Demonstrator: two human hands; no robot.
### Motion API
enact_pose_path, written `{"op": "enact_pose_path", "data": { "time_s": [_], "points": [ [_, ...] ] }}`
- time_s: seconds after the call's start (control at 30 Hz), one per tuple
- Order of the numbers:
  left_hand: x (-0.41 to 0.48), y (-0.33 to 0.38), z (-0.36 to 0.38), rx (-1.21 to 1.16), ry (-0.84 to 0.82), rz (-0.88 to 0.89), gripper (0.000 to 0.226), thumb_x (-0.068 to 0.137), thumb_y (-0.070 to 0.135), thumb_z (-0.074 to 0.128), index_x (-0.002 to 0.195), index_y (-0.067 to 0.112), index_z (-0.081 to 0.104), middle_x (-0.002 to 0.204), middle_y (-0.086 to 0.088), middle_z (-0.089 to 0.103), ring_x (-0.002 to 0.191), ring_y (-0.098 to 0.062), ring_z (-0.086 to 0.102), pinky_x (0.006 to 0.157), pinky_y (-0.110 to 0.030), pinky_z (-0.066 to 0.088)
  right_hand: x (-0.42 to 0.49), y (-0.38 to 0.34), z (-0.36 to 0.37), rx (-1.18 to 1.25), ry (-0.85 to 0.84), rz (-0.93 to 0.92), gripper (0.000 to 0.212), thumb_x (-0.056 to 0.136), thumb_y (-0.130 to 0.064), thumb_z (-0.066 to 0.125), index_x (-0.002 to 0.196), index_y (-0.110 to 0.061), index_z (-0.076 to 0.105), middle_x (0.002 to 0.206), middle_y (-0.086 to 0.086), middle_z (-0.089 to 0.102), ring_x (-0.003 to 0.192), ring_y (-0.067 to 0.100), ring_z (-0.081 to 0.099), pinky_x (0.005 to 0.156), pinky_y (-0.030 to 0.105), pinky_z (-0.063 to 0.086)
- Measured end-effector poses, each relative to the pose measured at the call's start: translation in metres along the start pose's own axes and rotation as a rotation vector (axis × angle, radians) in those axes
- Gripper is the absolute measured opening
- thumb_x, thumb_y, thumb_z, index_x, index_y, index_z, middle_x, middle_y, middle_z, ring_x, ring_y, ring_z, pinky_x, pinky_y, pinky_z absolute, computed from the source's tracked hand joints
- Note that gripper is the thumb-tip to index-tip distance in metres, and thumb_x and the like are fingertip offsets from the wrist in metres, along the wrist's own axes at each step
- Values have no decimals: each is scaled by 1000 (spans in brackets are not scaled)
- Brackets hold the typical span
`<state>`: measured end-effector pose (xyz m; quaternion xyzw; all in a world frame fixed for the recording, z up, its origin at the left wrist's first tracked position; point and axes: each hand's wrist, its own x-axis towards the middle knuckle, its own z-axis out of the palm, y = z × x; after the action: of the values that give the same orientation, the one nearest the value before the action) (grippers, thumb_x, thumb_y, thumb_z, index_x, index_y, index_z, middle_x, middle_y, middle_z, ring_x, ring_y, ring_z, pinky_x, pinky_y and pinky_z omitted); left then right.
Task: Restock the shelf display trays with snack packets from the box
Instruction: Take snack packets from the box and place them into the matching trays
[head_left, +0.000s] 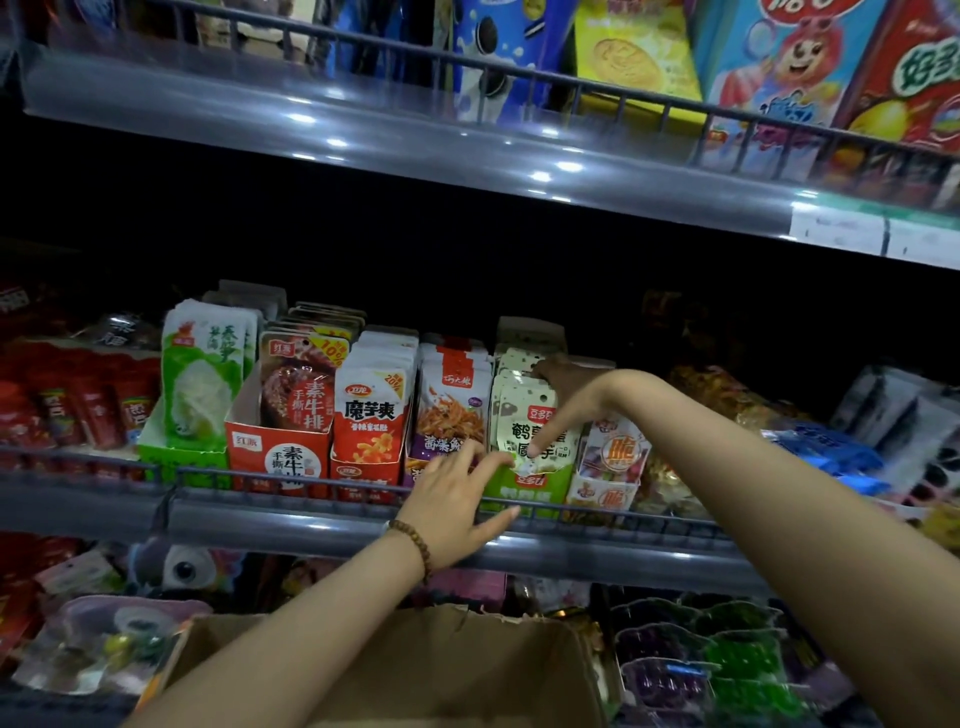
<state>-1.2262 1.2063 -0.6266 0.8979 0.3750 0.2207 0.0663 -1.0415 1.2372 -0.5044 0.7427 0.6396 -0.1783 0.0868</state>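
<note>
A row of display trays stands on the middle shelf behind a wire rail (311, 480). The green tray (519, 486) holds pale green-and-white snack packets (519, 410). My right hand (563, 402) reaches over these packets, fingers behind the stack and thumb pointing down across the front packet. My left hand (457, 499) rests with spread straight fingers on the green tray's front and the rail. It wears a bead bracelet. An open cardboard box (441, 670) sits below my forearms; its contents are hidden.
Left of the green tray stand a purple tray (431, 452), two red trays (366, 457) (280, 452) and another green tray (182, 457). A white tray (605, 486) is to the right. An upper shelf (467, 140) with biscuit boxes overhangs. Loose sweets fill the shelf below.
</note>
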Motion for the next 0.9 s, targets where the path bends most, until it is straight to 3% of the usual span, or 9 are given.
{"op": "enact_pose_path", "data": {
  "time_s": [0.17, 0.3, 0.43, 0.53, 0.73, 0.83, 0.9],
  "points": [
    [3, 2, 1, 6, 31, -2, 51, 89, 60, 42, 130, 31, 34, 117, 2, 34, 97, -9, 36, 90, -26, 30, -3, -6, -8, -59, 66, -76, 122, 60, -54, 80, 150, -25, 4, 159, 0, 9, 145, 23, 12, 116, 39, 20],
    [3, 1, 1, 5, 30, -2, 51, 89, 59, 43, 130, 31, 34, 117, 2, 35, 94, -7, 31, 86, -24, 28, -2, -6, -9, -2, 33, -78, 121, 60, -53, 81, 151, -24, 6, 159, 1, 11, 145, 23, 12, 116, 39, 19],
    [4, 2, 0, 14, 10, -10, 53, 89, 60, 42, 131, 31, 33, 119, 2, 34, 98, -10, 36, 91, -26, 29, -2, -8, -5, -1, 166, -104, 112, 62, -48, 82, 149, -18, 20, 155, 2, 23, 142, 25, 24, 113, 37, 26],
    [4, 3, 2, 37, 10, -19, 54, 89, 61, 41, 132, 30, 33, 120, 1, 32, 100, -10, 34, 93, -27, 27, -9, -7, 1, 71, 249, -138, 99, 63, -39, 84, 144, -13, 34, 147, 5, 39, 132, 26, 42, 102, 35, 42],
    [5, 2, 4, 29, 22, -19, 53, 89, 62, 40, 131, 30, 35, 117, 0, 34, 103, -14, 40, 94, -28, 29, -25, -9, 3, -147, 601, -183, 69, 69, -48, 78, 122, -9, 57, 116, 8, 61, 110, 26, 58, 86, 34, 50],
    [5, 3, 6, 46, 30, -22, 52, 88, 63, 39, 129, 30, 36, 115, 0, 34, 101, -15, 42, 94, -30, 31, -20, -3, -6, -46, 410, -165, 88, 65, -48, 80, 139, -17, 42, 138, 4, 49, 119, 25, 53, 92, 37, 51],
    [5, 4, 6, 57, 28, -31, 53, 88, 63, 39, 130, 30, 35, 116, 0, 34, 102, -15, 41, 94, -30, 29, -14, -6, -3, -74, 221, -133, 106, 63, -50, 81, 147, -20, 25, 149, 4, 35, 132, 25, 42, 103, 35, 43]
  ]
}}
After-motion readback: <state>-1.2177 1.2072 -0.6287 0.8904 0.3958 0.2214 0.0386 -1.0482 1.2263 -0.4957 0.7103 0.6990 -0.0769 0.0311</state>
